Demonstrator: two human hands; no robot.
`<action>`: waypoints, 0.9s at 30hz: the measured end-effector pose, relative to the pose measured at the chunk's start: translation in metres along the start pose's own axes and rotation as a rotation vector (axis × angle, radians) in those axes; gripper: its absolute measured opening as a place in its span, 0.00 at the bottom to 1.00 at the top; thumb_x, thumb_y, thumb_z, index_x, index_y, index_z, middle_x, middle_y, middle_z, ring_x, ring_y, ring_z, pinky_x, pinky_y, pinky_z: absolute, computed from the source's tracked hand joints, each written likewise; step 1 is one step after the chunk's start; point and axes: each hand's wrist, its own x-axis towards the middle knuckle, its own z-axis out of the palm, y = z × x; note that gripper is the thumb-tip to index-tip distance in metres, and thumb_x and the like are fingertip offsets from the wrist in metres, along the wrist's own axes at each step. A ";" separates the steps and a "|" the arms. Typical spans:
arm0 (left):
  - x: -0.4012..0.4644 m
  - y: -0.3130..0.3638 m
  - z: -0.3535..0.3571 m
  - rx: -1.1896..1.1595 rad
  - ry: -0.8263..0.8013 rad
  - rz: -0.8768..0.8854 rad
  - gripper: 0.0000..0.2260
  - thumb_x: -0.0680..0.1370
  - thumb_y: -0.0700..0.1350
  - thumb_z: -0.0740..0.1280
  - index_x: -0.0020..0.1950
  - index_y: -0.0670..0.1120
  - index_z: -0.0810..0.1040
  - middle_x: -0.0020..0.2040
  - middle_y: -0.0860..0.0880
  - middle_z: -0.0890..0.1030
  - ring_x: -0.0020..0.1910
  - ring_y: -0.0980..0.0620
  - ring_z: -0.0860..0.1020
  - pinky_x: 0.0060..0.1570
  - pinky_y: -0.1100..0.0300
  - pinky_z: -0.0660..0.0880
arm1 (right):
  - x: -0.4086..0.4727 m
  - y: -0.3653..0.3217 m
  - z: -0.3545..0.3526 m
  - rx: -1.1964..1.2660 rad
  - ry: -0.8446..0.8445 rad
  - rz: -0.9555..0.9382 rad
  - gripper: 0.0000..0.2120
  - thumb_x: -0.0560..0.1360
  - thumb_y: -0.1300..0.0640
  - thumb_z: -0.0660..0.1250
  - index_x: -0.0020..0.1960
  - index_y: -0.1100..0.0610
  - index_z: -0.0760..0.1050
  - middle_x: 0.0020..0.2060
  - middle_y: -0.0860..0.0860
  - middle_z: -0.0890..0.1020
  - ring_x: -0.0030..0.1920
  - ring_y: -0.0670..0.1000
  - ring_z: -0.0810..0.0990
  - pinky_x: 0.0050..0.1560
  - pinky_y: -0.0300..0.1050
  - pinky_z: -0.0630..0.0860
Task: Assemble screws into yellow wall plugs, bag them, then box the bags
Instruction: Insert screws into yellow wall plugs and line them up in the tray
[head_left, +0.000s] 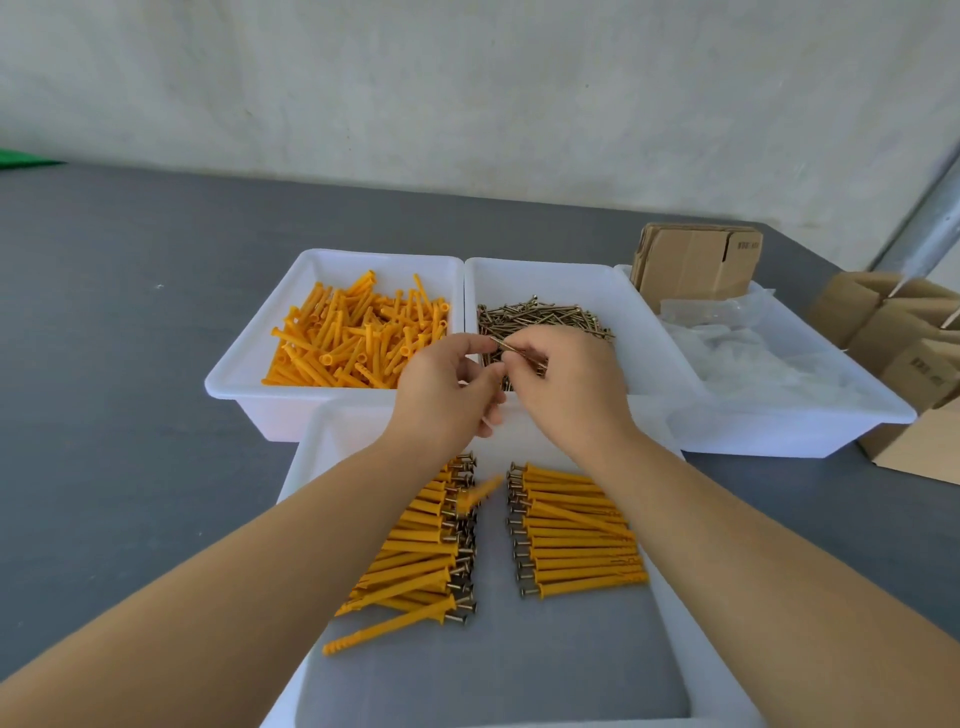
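At frame centre, the right hand (558, 387) pinches a thin brass-coloured screw (511, 352); the left hand (447, 387) curls at its tip, grip unclear. Four white trays (228, 382): loose yellow plugs (353, 332), screws, clear bags (748, 353), and two rows of assembled plugs (576, 530) at the bottom.

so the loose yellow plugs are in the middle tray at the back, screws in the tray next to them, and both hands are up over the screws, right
Not quite. In the head view the loose yellow plugs fill the left back tray; the screws are in the middle tray beside it. The rest holds: the left hand and the right hand are over the screws, the right pinching one.
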 end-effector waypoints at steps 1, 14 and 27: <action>-0.001 0.002 0.004 -0.042 -0.013 -0.037 0.14 0.82 0.38 0.64 0.67 0.42 0.74 0.41 0.44 0.82 0.31 0.54 0.82 0.33 0.58 0.81 | -0.001 -0.004 0.004 0.003 -0.006 0.021 0.11 0.80 0.59 0.64 0.57 0.53 0.82 0.46 0.48 0.85 0.48 0.50 0.81 0.49 0.51 0.79; -0.004 -0.001 -0.003 0.184 -0.028 0.228 0.06 0.80 0.40 0.67 0.55 0.48 0.78 0.36 0.50 0.81 0.29 0.58 0.82 0.34 0.60 0.80 | 0.001 0.000 -0.006 0.102 -0.020 0.143 0.06 0.76 0.57 0.69 0.41 0.50 0.75 0.28 0.44 0.72 0.29 0.43 0.69 0.31 0.38 0.64; -0.038 0.020 0.014 1.358 -0.885 0.463 0.27 0.65 0.71 0.72 0.37 0.49 0.70 0.34 0.53 0.71 0.45 0.50 0.64 0.31 0.56 0.61 | 0.006 0.021 -0.017 0.185 0.144 0.269 0.04 0.77 0.58 0.65 0.45 0.53 0.78 0.31 0.44 0.74 0.33 0.44 0.72 0.35 0.40 0.69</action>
